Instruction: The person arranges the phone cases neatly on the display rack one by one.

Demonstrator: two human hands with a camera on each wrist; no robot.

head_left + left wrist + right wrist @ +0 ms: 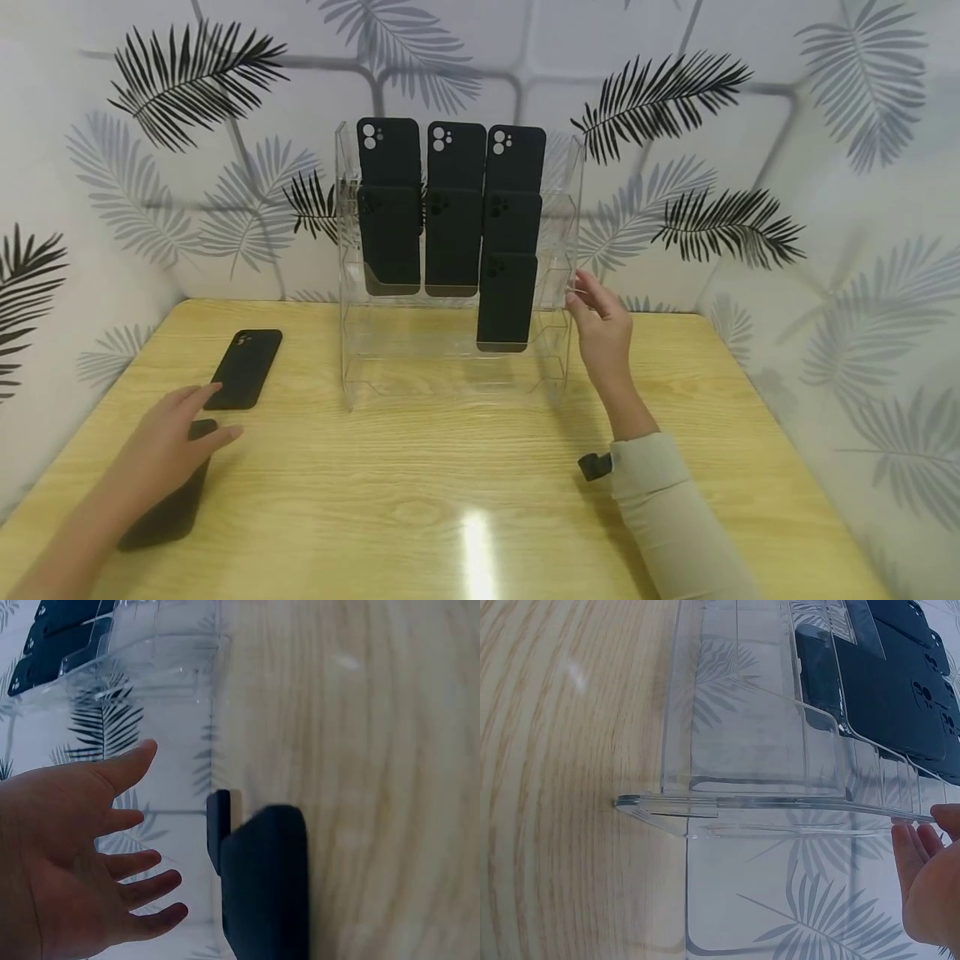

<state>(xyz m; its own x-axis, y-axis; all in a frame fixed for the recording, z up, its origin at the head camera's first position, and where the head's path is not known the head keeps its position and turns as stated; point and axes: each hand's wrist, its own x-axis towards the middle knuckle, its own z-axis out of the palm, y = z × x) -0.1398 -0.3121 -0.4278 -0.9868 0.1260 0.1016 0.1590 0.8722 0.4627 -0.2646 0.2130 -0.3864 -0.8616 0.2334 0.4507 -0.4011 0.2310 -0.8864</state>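
Note:
A clear acrylic display rack (453, 387) stands at the back of the table, with several black phone cases (508, 300) leaning in its tiers. My right hand (603, 333) pinches the rack's right side panel (780, 802) between thumb and fingers. On the left, my left hand (168, 437) hovers with fingers spread, palm facing the rack, holding nothing. Under it lies one loose phone case (168, 512), partly covered by the hand in the head view. Just beyond the fingertips is another loose case (247, 367), lying flat with its camera cutouts at the far end.
The wooden table (390, 500) meets a wall with a leaf pattern (675, 233) right behind the rack. A small black object (595, 466) shows at the right cuff. The rack's lower tiers stand low, near the tabletop.

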